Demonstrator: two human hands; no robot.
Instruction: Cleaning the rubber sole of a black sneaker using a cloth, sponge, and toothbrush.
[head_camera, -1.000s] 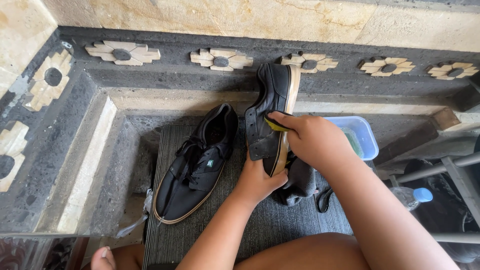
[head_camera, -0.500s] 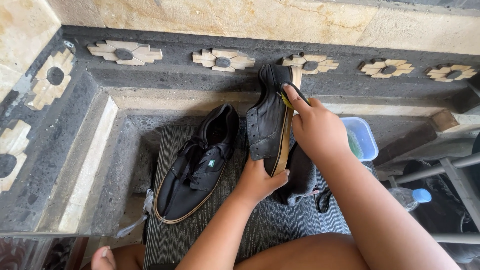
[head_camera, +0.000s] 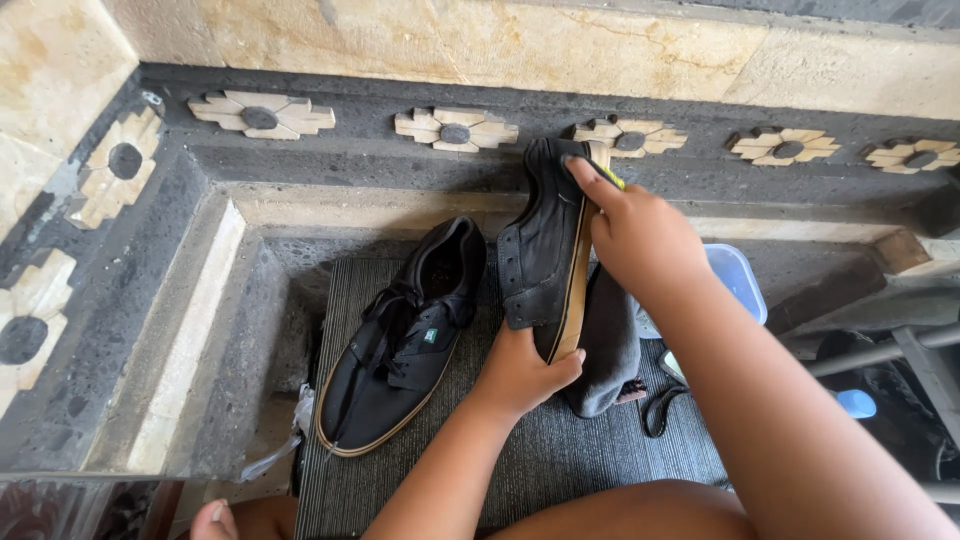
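Both hands are on one black shoe (head_camera: 545, 255), held on its side with the toe up near the wall and the tan sole edge turned to the right. Down at the heel, the left hand (head_camera: 520, 375) is clamped on the shoe from below, thumb hooked round the sole edge. Up at the toe, the right hand (head_camera: 635, 235) has its fingers closed on something small and yellow-green (head_camera: 612, 180), perhaps a sponge or brush; too little of it shows to tell.

Judging by the pose, the shoe rests on that one low grip alone, so a hard push at the toe could make it swing or slip out of the left hand. It might then fall onto the second black shoe (head_camera: 405, 335), which lies flat just to the left on the grey ribbed mat (head_camera: 560, 460). The blue tub (head_camera: 738, 280) sits close behind the right wrist, and a wide sweep of that arm could knock it.

As for the arms, the left forearm comes up from the bottom edge, wrist bent back under the heel. Reaching in from the lower right, the right arm crosses above a dark cloth (head_camera: 610, 345), with the back of the hand turned up and the fingers pointing at the stone ledge (head_camera: 400, 205).
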